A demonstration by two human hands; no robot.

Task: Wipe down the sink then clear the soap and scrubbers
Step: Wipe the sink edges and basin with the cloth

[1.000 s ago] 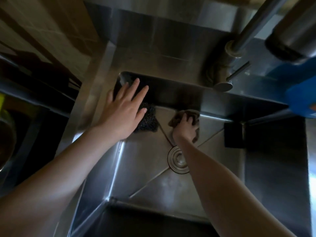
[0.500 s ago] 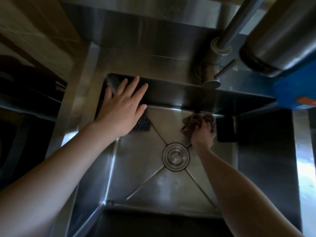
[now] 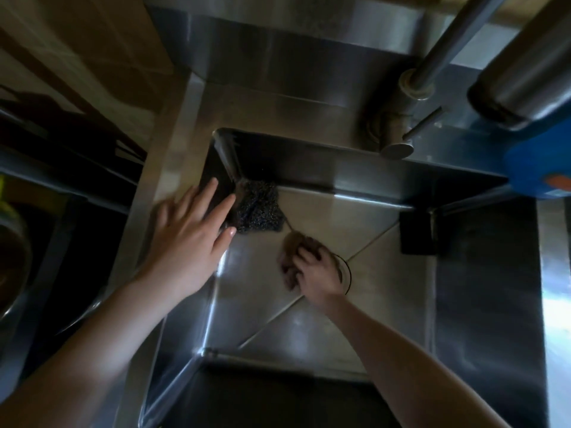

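A square steel sink [image 3: 383, 344] fills the view. My right hand [image 3: 315, 273] is down on its floor, closed on a brown cloth [image 3: 292, 242], and covers most of the round drain [image 3: 347, 273]. My left hand [image 3: 191, 233] lies flat with fingers spread on the sink's left rim. Just beyond its fingertips a dark steel-wool scrubber [image 3: 258, 208] sits in the far left corner of the basin. A black sponge-like block [image 3: 415, 233] stands against the right wall of the basin.
The tap [image 3: 398, 128] with its lever rises behind the sink at the far right. A steel cylinder [image 3: 525, 66] and a blue container [image 3: 539, 168] stand on the right ledge. Dark shelving and a bowl-like vessel [image 3: 15, 251] are at the left.
My right hand has swept the cloth from the far right of the basin floor back toward the centre, over the drain. My left hand slid slightly back along the rim, uncovering the scrubber.
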